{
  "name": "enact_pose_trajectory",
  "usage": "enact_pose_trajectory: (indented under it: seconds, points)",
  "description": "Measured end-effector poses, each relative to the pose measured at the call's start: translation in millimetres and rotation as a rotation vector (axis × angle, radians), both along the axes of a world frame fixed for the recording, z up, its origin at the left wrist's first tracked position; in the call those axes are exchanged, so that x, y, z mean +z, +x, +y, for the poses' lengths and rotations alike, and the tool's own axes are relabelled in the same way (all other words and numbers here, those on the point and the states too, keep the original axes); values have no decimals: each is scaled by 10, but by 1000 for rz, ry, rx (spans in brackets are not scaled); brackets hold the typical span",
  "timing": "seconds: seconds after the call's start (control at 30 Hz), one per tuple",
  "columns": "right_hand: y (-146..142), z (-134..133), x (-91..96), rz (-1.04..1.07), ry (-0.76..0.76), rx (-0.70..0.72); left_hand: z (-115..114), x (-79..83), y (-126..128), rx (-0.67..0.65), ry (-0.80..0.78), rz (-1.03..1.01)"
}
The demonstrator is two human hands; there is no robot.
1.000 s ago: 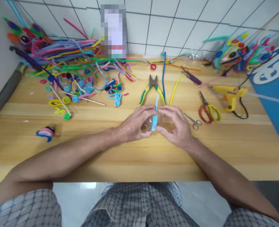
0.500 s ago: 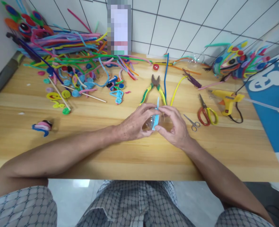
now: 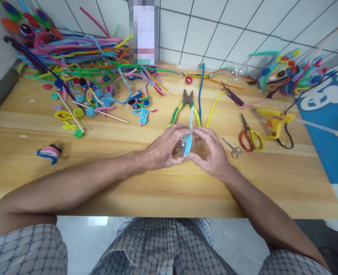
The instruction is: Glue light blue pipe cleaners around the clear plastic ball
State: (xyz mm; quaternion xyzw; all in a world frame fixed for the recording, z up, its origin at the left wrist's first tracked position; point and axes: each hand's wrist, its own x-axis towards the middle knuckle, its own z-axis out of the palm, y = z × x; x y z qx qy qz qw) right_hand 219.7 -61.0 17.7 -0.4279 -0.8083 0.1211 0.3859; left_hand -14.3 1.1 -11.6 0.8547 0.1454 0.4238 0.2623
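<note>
My left hand (image 3: 161, 149) and my right hand (image 3: 212, 152) meet at the middle of the wooden table (image 3: 157, 183). Between them they hold a small clear plastic ball (image 3: 182, 145) with a light blue pipe cleaner (image 3: 189, 138) wrapped around it. Both hands have their fingers curled round the ball. One end of the pipe cleaner sticks up past my fingertips toward the pliers (image 3: 185, 106).
A heap of coloured pipe cleaners (image 3: 80, 61) fills the back left, with small coils and sticks (image 3: 94, 107) in front. Red-and-yellow scissors (image 3: 249, 135), small scissors (image 3: 232, 148) and a yellow glue gun (image 3: 275, 118) lie right. A pink-blue piece (image 3: 48, 152) lies left.
The free end of the blue pipe cleaner now stands longer and straighter above my fingers. My hands stay in the same place on the ball.
</note>
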Motion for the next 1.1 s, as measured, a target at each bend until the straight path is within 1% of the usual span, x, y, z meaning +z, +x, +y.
enact_pose_trajectory:
  seconds: [0.13, 0.27, 0.33, 0.4, 0.47, 0.57, 0.63, 0.7, 0.8, 0.87, 0.93, 1.0, 1.1]
  points:
    - [-23, -4, 40, 20, 39, -13, -6, -5, 17, 25, 20, 1]
    - [-43, -15, 92, -11, 208, -10, -3, -10, 18, 27, 35, 9]
    - [-45, -23, 108, -29, 264, 10, 1, -5, 12, 18, 38, 15]
    - [-43, -32, 115, -28, 282, 11, 3, 4, 5, 12, 27, 20]
    - [-41, -37, 114, 8, 283, -18, 2, 16, -4, 8, 12, 20]
    - [-44, -34, 106, 119, 263, -57, -1, 39, -16, 13, 4, 20]
    - [-42, -21, 102, 152, 250, -65, 1, 57, -24, 23, 0, 38]
    - [-20, 4, 110, 131, 255, -88, 8, 77, -29, 32, -3, 55]
    - [91, 61, 164, 89, 253, -181, 20, 106, -34, 29, -1, 53]
    - [202, 92, 240, 62, 188, -258, 24, 123, -32, 33, -9, 48]
    - [293, 99, 338, 52, 72, -317, 26, 136, -25, 49, -26, 50]
    - [313, 77, 431, 57, -37, -301, 33, 149, -14, 60, -42, 47]
    - [193, 19, 508, 20, -81, -154, 55, 171, 2, 54, -59, 37]
